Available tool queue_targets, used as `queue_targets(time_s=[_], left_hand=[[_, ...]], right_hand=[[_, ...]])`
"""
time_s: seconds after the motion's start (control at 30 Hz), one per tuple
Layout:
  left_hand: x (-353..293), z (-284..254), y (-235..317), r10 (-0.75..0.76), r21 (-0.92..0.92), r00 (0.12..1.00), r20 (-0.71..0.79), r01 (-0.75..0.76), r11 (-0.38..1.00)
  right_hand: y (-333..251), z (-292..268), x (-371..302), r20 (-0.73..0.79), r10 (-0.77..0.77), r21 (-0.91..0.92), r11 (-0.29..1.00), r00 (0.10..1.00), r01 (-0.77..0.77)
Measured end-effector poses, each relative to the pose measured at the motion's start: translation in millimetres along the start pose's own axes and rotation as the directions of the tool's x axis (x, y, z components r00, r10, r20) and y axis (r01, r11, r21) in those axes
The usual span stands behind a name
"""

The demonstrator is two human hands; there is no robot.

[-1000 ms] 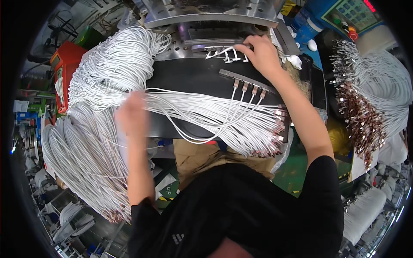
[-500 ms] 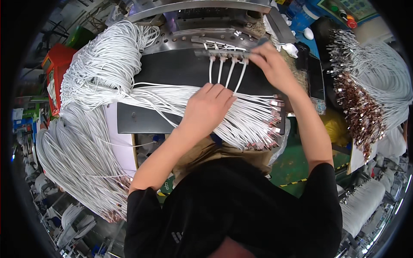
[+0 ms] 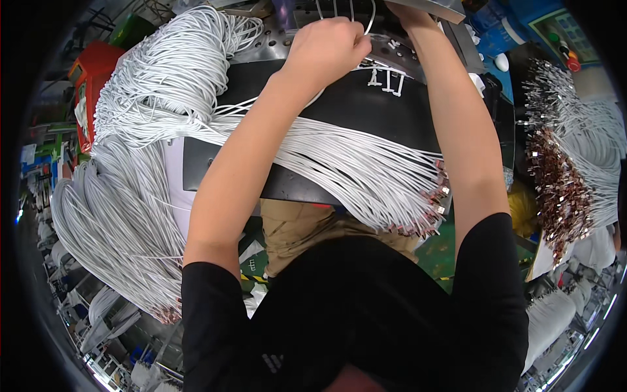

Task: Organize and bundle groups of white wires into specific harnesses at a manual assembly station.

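Observation:
My left hand (image 3: 330, 49) is closed at the far side of the black work surface (image 3: 398, 124), fingers curled round several white cables (image 3: 353, 10) that stand up toward the metal machine. My right hand (image 3: 409, 16) reaches to the top edge, where a metal bar (image 3: 444, 8) hides its fingers. What it holds cannot be seen. Small white plastic pieces (image 3: 388, 78) lie on the black surface between my arms. Under my left forearm a thick bundle of white cables (image 3: 353, 163) spreads rightward, its connector ends (image 3: 434, 202) fanned at the near right.
A big pile of white cable (image 3: 160, 72) rises at the left, with another long bundle (image 3: 117, 222) hanging below it. A red machine (image 3: 98, 62) stands beyond. More cables with coppery ends (image 3: 555, 183) hang at the right, near a panel with a red button (image 3: 573, 64).
Both hands have moved away from me toward the machine. The strip holding several cable ends has left the black surface, and small white pieces show there. The view has shifted slightly.

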State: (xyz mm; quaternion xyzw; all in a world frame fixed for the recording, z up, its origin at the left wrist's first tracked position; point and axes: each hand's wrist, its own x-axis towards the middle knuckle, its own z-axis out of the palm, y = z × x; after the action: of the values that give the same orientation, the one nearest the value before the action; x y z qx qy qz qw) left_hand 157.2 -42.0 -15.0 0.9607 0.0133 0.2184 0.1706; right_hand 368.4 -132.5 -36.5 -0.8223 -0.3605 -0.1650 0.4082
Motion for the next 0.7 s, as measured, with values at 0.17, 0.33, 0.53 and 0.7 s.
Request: queue_targets(time_s=[0.17, 0.33, 0.53, 0.7], left_hand=[[19.7, -21.6, 1.5, -0.217, -0.036, 0.953, 0.213, 0.229, 0.973], [24.3, -18.5, -26.9, -0.34, -0.016, 0.917, 0.207, 0.351, 0.936], [9.8, 17.5, -51.3, 0.122, 0.418, 0.969, -0.214, -0.022, 0.908], [11.5, 12.1, -50.2, 0.081, 0.556, 0.99, -0.119, -0.001, 0.831]], right_hand=[[-9.3, 5.1, 1.8, 0.052, -0.057, -0.115, 0.991, 0.997, 0.063], [-49.7, -20.2, -44.8, 0.268, -0.044, -0.065, 0.996, 0.962, 0.064], [-76.2, -22.1, -78.8, 0.377, -0.236, -0.267, 0.899, 0.896, 0.348], [-66.9, -18.4, -71.5, 0.347, -0.3, -0.23, 0.891, 0.889, 0.391]])
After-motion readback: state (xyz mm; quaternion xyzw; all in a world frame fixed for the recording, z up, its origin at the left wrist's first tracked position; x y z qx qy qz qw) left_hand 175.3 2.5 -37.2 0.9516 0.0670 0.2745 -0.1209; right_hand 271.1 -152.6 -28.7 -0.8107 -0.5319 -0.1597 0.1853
